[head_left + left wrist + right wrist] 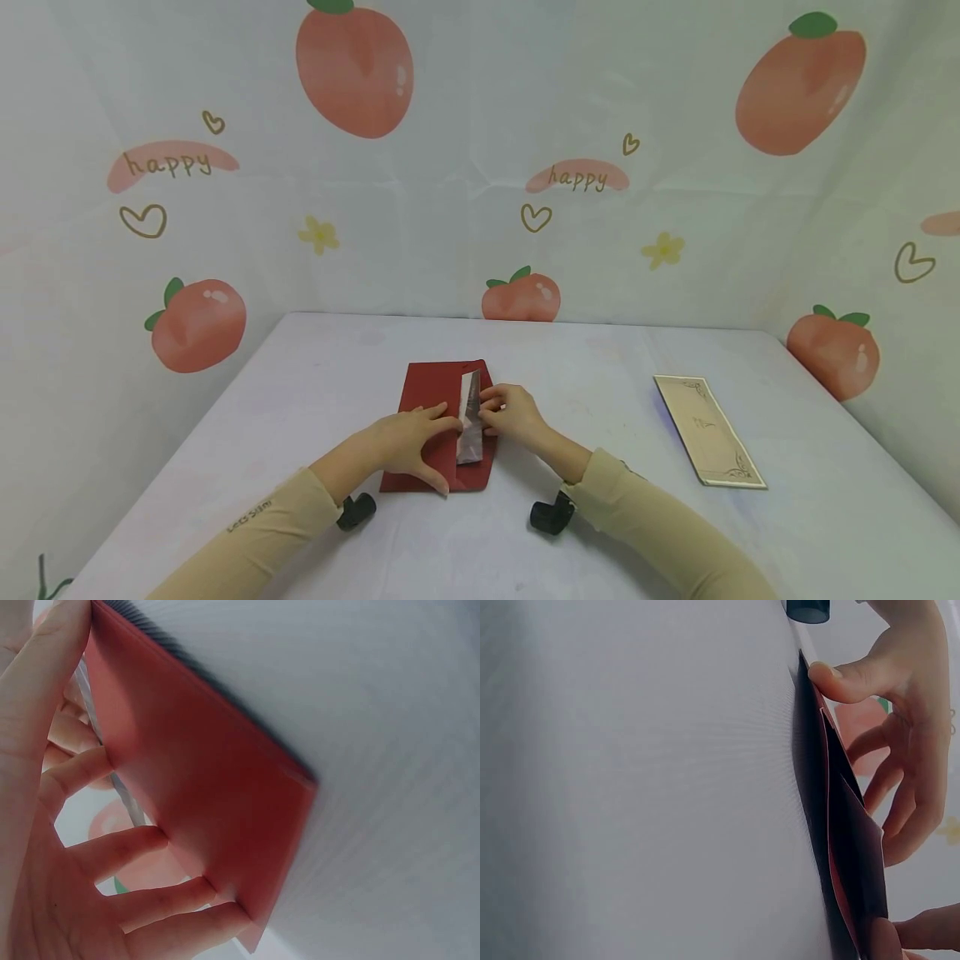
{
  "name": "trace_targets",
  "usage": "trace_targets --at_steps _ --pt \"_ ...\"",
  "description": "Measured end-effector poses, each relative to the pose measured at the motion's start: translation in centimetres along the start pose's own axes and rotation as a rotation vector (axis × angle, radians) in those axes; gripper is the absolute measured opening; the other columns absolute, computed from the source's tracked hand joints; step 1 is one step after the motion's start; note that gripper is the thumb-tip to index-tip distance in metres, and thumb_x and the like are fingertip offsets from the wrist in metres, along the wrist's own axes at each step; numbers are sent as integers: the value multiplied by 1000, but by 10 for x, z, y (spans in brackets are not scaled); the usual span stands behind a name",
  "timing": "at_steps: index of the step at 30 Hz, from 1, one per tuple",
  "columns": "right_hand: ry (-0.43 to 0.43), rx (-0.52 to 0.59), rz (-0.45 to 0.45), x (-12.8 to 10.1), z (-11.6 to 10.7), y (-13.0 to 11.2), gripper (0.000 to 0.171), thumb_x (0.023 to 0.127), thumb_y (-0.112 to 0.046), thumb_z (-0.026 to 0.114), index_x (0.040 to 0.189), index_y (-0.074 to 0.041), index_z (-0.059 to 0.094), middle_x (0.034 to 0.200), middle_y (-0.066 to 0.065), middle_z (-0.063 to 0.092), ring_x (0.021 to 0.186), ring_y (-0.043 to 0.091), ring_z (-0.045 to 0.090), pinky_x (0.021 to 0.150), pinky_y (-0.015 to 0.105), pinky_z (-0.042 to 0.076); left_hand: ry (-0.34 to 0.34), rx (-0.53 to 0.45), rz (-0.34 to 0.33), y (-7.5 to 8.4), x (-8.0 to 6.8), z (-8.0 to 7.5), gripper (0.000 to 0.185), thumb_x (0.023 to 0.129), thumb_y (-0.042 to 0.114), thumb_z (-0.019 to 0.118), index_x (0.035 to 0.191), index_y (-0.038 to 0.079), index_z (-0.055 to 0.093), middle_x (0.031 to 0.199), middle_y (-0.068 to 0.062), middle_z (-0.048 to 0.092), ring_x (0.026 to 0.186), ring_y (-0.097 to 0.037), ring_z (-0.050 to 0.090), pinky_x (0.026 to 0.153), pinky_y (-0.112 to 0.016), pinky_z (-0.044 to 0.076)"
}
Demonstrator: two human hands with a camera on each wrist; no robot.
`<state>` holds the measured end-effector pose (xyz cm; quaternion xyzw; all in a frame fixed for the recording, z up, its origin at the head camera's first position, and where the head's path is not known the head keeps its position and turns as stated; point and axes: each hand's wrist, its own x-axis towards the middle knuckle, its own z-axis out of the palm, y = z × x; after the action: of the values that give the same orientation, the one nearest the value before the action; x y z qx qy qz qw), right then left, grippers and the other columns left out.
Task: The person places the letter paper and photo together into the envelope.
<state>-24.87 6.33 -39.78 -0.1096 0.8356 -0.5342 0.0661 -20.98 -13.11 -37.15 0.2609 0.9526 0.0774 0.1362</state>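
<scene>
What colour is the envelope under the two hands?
The envelope is dark red, plain, without pattern. The head view shows it best.

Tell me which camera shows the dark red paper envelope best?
The head view: the whole dark red paper envelope lies flat on the table, both hands on it. The left wrist view shows only one blurred red face; the right wrist view shows just its thin edge.

Left hand (408, 440) spread flat, right hand (512, 414) fingers curled, pinching
</scene>
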Motion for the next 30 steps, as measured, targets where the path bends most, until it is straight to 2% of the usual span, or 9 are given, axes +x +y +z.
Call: trace_targets --at_steps 16,30 --pt "-29 36 1 0 5 -1 27 83 5 62 109 11 58 89 22 69 65 11 64 61 30 58 5 -1 2 -1 1 1 85 64 62 75 135 25 45 150 -13 34 131 -46 40 98 -59 42" --pt "-40 17 0 -1 7 -6 27 84 5 61 110 11 59 91 21 69 69 14 67 63 29 58 11 -16 10 -2 1 2 86 63 63 74 135 26 45 150 -13 34 130 -48 39 97 -60 42"
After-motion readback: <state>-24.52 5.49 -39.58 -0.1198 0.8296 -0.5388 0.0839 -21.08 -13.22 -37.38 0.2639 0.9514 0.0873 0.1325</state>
